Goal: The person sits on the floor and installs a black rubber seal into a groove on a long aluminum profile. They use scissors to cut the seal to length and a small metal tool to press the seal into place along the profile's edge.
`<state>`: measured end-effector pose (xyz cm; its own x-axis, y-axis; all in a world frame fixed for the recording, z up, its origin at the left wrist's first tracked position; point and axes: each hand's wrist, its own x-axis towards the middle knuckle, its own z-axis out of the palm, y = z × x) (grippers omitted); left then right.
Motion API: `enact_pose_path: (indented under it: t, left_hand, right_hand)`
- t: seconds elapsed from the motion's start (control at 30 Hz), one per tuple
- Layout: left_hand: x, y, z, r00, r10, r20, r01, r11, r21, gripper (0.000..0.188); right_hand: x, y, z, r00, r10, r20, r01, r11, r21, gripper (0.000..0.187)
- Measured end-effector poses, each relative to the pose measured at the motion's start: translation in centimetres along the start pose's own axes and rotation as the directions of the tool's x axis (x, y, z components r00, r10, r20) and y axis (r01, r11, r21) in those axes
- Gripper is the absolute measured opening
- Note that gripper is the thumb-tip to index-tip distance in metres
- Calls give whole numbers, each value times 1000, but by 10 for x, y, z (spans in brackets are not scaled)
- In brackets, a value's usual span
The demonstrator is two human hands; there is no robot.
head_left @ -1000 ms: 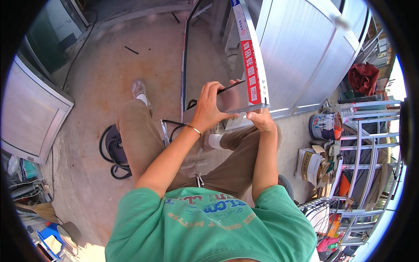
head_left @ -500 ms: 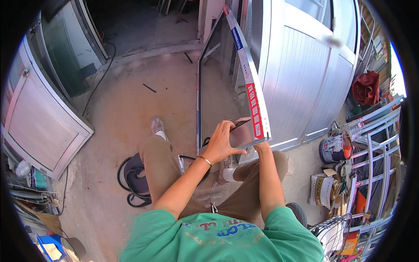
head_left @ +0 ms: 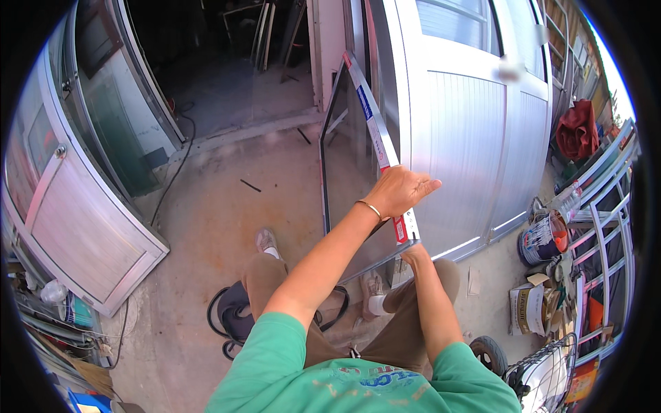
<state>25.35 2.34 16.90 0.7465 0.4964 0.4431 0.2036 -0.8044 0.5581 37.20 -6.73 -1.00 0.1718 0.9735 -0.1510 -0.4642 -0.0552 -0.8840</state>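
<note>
A glazed metal window sash stands tilted in front of me, its silver rail covered with blue, white and red printed film. My left hand, with a bangle at the wrist, lies across that rail near its close end. The thumb sticks out to the right, off the rail; the other fingers are partly hidden. At the sash's near lower corner, my right hand holds it from beneath, with its fingers mostly behind the corner. Both feet are on the floor, the sash's corner between my knees.
Large silver door panels lean just right of the sash. Another panel stands at left. A black coiled strip lies by my left leg. A paint-stained bucket, a cardboard box and a wheel are at right.
My left hand has moved from the inner side of the near corner up onto the printed rail. The sash sits slightly lower in view; the right hand still holds the corner.
</note>
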Motion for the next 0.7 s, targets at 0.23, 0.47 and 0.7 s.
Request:
enact_pose_path:
  t: [0.23,0.47,0.7]
  left_hand:
    - [-34,-25,-33,978,74,-194,-99,988,-118,64]
    - [-97,-50,-85,960,-43,-276,-70,920,-385,68]
    - [-152,-61,-127,905,-169,-391,18,932,-361,98]
  right_hand:
    - [3,-25,44,940,33,341,-6,997,-81,11]
    - [30,18,103,892,36,451,32,990,-141,12]
    - [22,33,166,827,-138,545,241,963,-122,13]
